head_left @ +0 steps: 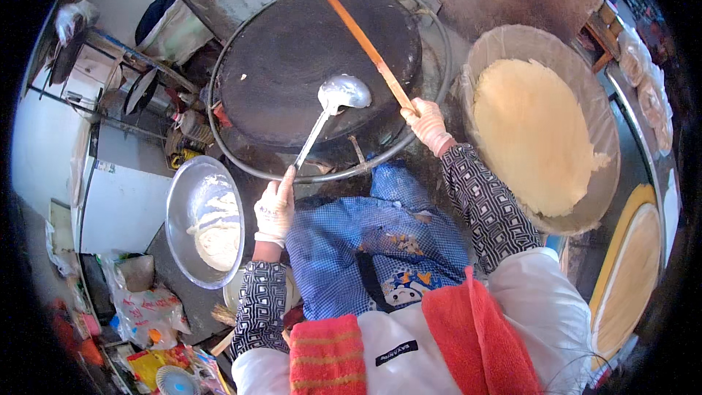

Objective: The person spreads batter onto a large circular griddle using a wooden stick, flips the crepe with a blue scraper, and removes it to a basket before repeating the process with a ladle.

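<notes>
The fisheye rim darkens the outer scene, so the shelves and gear at far left are hard to make out. The person's lap is covered by a blue checked apron [380, 241], and 2 red towels [475, 329] hide the lower chest.

The left hand [275, 208], gloved in white, is closed around the end of a metal ladle [333, 106]; the ladle's bowl hangs over the round black griddle [318, 66], and whether it touches the surface cannot be told. The right hand [426, 124], also gloved, is clamped on the near end of a long orange wooden stick [362, 40] that lies slanted across the griddle. The hands are well apart.

A steel bowl of pale batter [205, 219] sits just left of the left hand. A shallow round basket [585, 102] at right holds a stack of thin pale flatbreads [530, 135]. At lower left lie crumpled plastic bags [146, 314] and a yellow packet [150, 364], partly cut off.
</notes>
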Tool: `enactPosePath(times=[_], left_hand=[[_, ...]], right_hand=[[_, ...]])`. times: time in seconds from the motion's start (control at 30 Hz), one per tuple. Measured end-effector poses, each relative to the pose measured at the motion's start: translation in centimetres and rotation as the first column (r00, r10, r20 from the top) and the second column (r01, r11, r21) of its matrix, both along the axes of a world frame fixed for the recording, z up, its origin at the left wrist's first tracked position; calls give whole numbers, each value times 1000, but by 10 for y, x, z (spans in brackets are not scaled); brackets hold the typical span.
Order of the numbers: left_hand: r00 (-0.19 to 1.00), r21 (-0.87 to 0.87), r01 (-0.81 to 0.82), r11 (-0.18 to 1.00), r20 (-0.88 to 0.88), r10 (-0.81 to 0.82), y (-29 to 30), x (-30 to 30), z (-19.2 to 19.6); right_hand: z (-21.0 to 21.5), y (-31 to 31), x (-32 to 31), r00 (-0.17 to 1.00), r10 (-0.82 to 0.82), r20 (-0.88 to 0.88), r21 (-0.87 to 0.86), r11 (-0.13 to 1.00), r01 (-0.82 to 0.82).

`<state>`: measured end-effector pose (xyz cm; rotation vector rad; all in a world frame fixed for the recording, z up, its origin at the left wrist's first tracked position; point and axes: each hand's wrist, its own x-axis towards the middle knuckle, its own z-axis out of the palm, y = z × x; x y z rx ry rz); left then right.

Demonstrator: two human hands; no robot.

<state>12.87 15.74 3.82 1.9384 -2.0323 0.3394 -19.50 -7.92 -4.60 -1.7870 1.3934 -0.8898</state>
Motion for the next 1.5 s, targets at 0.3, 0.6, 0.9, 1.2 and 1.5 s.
enactPosePath(times=[0.3,0.6,0.9,1.2,1.5], left_hand=[[91,25,-382,924,-994,65,37,-20,28],[698,75,-653,754,-329,637,233,179,-153],[354,659,-685,311,-72,933,240,171,-150],[735,251,-676,693,160,659,211,178,-165],[991,188,-76,979,-96,96,4,-53,-14]], right_hand=[[83,65,-6,860,-73,506,518,822,-235],[38,117,-9,773,343,-534,-28,906,-422],[86,130,29,749,492,-444,25,842,-539],[62,97,45,801,233,-552,-173,907,-383],[45,73,31,747,94,-658,-322,862,-392]])
